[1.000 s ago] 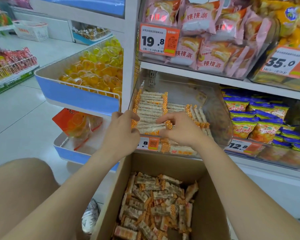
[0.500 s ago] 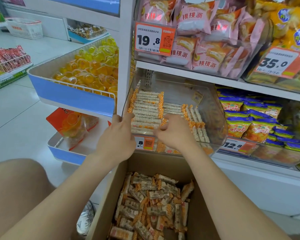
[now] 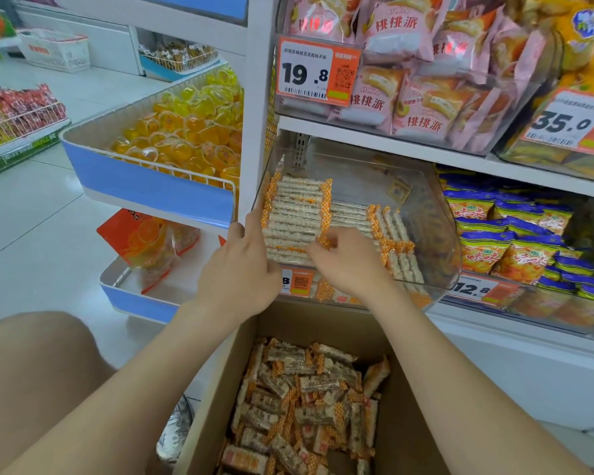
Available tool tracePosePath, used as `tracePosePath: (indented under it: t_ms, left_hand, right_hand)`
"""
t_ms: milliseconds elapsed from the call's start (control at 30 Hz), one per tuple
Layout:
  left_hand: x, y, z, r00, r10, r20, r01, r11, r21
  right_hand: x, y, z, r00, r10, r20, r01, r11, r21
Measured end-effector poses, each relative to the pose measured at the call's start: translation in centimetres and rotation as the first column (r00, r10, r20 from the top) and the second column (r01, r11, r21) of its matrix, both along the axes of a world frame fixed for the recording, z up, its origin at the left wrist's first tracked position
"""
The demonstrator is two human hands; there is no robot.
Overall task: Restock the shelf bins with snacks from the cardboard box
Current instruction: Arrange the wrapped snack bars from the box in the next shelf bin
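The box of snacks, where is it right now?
In the head view, the box sits low in the middle, just below the clear bin, with the person's knee to its left.

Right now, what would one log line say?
step: bars into bin | left hand: on row's left end | right hand: on right end | box: bars left

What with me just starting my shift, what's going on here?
A person is restocking. Both hands are in the clear bin, seemingly squaring up a stacked row of snack bars: the left hand at its left end, the right hand at its right. The cardboard box below holds plenty more loose bars.
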State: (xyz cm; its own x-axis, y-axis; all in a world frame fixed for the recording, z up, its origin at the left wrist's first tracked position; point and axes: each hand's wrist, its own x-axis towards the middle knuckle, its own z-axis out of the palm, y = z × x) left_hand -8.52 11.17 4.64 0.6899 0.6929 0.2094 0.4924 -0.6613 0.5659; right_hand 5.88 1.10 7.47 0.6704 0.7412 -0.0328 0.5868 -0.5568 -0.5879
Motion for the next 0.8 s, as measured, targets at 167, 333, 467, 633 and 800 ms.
tracePosePath:
  t_ms: [167, 333, 467, 633, 800]
  left_hand:
    - [-0.7, -1.6, -0.4, 0.990, 0.127, 0.063, -0.142, 0.873, 0.467]
    - [-1.0, -5.5, -2.5, 0.978, -0.176, -0.115, 0.193, 0.970, 0.150]
    - [-0.5, -7.9, -8.0, 0.668, -0.488, -0.562, 0.480, 0.860, -0.176]
    - [0.3, -10.0, -16.4, 0.321, -0.667, -0.672, 0.445, 0.733, -0.515]
    - [-0.1, -11.5, -23.5, 0.263, -0.701, -0.663, 0.325, 0.711, -0.624]
  right_hand:
    - [-1.8, -5.2, -1.7, 0.967, -0.058, 0.247, -0.055, 0.902, 0.428]
    - [-3.5, -11.0, -7.7, 0.956, 0.291, 0.033, -0.291, 0.957, -0.002]
    - [-2.8, -13.5, -15.4, 0.886, 0.360, -0.293, -0.452, 0.814, -0.364]
    - [-3.5, -15.1, -23.3, 0.901, 0.160, -0.404, -0.336, 0.846, -0.414]
    - [-4.7, -15.6, -28.7, 0.869, 0.124, -0.479, -0.407, 0.731, -0.548]
